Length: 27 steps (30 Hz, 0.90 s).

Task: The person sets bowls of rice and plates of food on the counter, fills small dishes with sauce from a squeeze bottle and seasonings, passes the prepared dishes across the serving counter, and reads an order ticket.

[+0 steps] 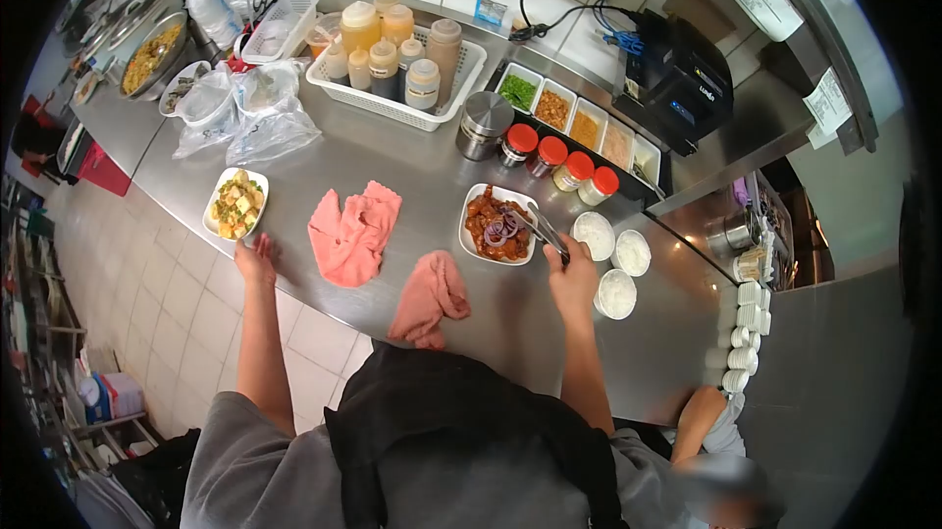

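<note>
My right hand [573, 279] is closed around metal tongs [546, 232], whose tips reach over a white square dish [465, 242] of glazed brown meat topped with purple onion rings [502, 228]. At the counter's front edge on the left, my left hand [257, 264] has its fingers apart just below a white bowl [210, 219] of yellowish cubes with green bits. Whether the fingertips touch that bowl I cannot tell. Two pink cloths, one flat [355, 235] and one bunched [432, 298], lie between the hands.
Three cups of white rice [616, 293] stand right of the tongs. Behind are red-lidded jars [551, 154], a topping tray [586, 127], and a white basket [461, 87] of sauce bottles. Plastic bags [267, 117] lie back left. Another person's arm [699, 419] is at lower right.
</note>
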Motion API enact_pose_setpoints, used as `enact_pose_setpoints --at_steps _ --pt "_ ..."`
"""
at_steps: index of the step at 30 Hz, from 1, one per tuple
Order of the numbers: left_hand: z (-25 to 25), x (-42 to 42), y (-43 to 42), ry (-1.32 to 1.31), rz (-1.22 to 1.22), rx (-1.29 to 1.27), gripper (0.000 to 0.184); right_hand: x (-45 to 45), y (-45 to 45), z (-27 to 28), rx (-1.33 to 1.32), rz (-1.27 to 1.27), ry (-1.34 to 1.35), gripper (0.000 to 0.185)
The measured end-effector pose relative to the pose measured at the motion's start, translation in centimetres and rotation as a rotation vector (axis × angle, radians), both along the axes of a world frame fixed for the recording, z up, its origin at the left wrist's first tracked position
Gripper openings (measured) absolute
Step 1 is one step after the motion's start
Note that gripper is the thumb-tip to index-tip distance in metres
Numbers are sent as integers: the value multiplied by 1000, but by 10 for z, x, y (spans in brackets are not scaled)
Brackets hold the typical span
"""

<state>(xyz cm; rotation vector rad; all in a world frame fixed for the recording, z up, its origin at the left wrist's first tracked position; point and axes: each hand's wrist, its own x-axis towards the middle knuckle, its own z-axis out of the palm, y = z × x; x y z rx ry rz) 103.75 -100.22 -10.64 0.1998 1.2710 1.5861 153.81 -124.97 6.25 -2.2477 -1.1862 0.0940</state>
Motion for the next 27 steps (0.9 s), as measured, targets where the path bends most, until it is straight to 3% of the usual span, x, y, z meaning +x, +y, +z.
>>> enact_pose_setpoints --at_steps 7,12,17,20,23,25,27 --pt "-1 3 32 99 -142 169 40 9 8 5 -14 -42 -7 31" --pt "38 29 29 230 172 -26 41 12 21 5 -87 26 -124 26" --pt "15 -1 1 339 -77 66 42 -1 34 5 -18 62 -193 27" --pt "64 33 -56 395 -146 58 42 -23 28 31 -32 207 153 35" --pt "86 56 -89 386 -263 52 38 -57 19 1 -21 458 425 44" --pt "92 73 -103 351 -336 58 37 -87 14 -50 -74 572 622 50" --pt "93 92 -111 321 -385 74 35 -114 7 -83 22 652 334 49"
